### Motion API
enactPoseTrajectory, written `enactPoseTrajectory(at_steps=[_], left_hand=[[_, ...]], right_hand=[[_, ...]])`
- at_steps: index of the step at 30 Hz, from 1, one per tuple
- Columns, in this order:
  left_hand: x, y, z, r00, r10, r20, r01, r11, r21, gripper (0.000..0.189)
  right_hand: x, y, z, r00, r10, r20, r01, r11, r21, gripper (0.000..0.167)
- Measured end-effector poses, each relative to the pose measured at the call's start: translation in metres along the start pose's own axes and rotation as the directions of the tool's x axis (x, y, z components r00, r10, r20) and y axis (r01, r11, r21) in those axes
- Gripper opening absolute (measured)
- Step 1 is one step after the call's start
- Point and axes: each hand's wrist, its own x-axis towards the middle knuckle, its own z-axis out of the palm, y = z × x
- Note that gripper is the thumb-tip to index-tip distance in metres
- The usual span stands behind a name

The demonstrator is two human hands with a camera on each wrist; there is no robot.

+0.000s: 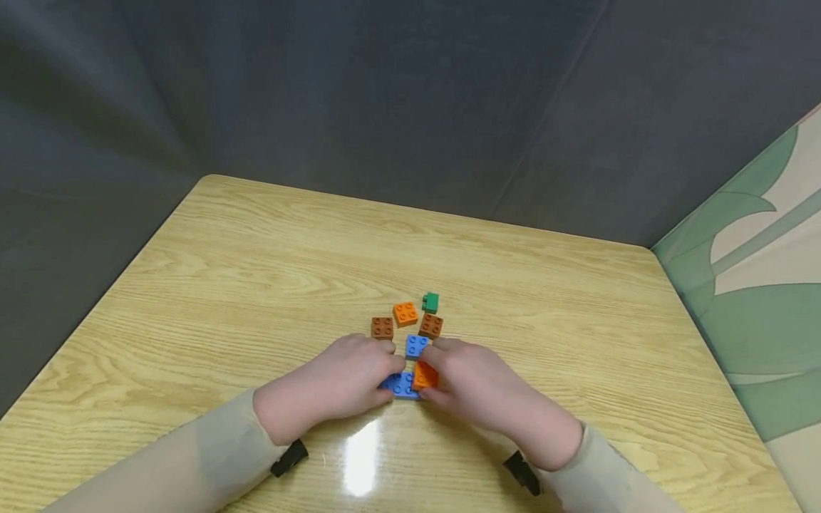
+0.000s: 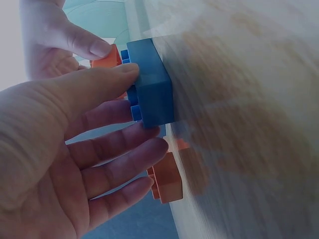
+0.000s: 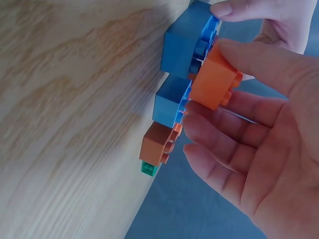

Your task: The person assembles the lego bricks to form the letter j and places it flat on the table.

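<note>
My left hand [image 1: 346,374] pinches a long blue toy brick [image 1: 403,385] between thumb and fingers, low at the tabletop with its studs up. The orange brick [image 1: 425,375] is held by my right hand [image 1: 477,381], its thumb on one side and fingers on the other. In the right wrist view this orange brick [image 3: 212,79] sits over the right end of the long blue brick [image 3: 182,42], right at its studs and slightly tilted. Just beyond lies a shorter blue brick [image 1: 416,346], partly covered by the right fingers.
Farther back on the wooden table [image 1: 256,249] are two brown bricks, one on the left [image 1: 382,328] and one on the right [image 1: 431,325]. A second orange brick [image 1: 405,313] lies behind them, near a small green brick [image 1: 431,303] on its side. Dark cloth [image 1: 410,107] hangs behind the table.
</note>
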Motion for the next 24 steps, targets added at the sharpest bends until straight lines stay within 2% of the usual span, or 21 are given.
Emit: enactPoseTrajectory(at_steps=[9, 24], left_hand=[[-0.0006, 0.0006, -0.0003, 1.000, 0.008, -0.014, -0.008, 1.000, 0.000, 0.021], [-0.0007, 0.0001, 0.0005, 1.000, -0.002, -0.004, 0.002, 1.000, -0.013, 0.021]], right_hand=[[0.0035, -0.0031, 0.0023, 1.000, -0.008, 0.006, 0.008, 1.000, -0.014, 0.027], [0.0067, -0.0059, 0.0033, 0.999, -0.039, 0.009, 0.040, 0.999, -0.036, 0.022]])
